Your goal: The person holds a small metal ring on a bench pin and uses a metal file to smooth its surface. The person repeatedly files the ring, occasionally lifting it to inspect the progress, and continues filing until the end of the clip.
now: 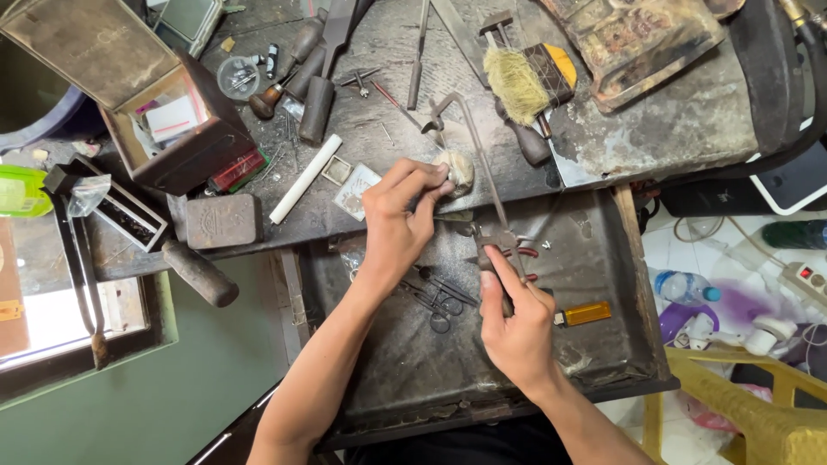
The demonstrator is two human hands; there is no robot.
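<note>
My left hand (pixel 398 215) pinches a small pale lump-like piece (pixel 457 172) against the front edge of the dark workbench (pixel 388 103). My right hand (pixel 512 323) grips the handle of a thin metal saw frame (pixel 469 138), whose arm runs up from the hand and bends over just behind the pale piece. Both hands hover above an open metal drawer tray (pixel 594 344) below the bench edge. The part of the piece under my fingertips is hidden.
A white stick (pixel 305 178), a small square tin (pixel 224 220), wooden-handled tools (pixel 317 108), a bristle brush (pixel 515 83) and an open metal box (pixel 164 112) lie on the bench. Scissors (pixel 439 301) and an orange lighter (pixel 586 313) sit in the tray. A yellow chair (pixel 758 405) stands at right.
</note>
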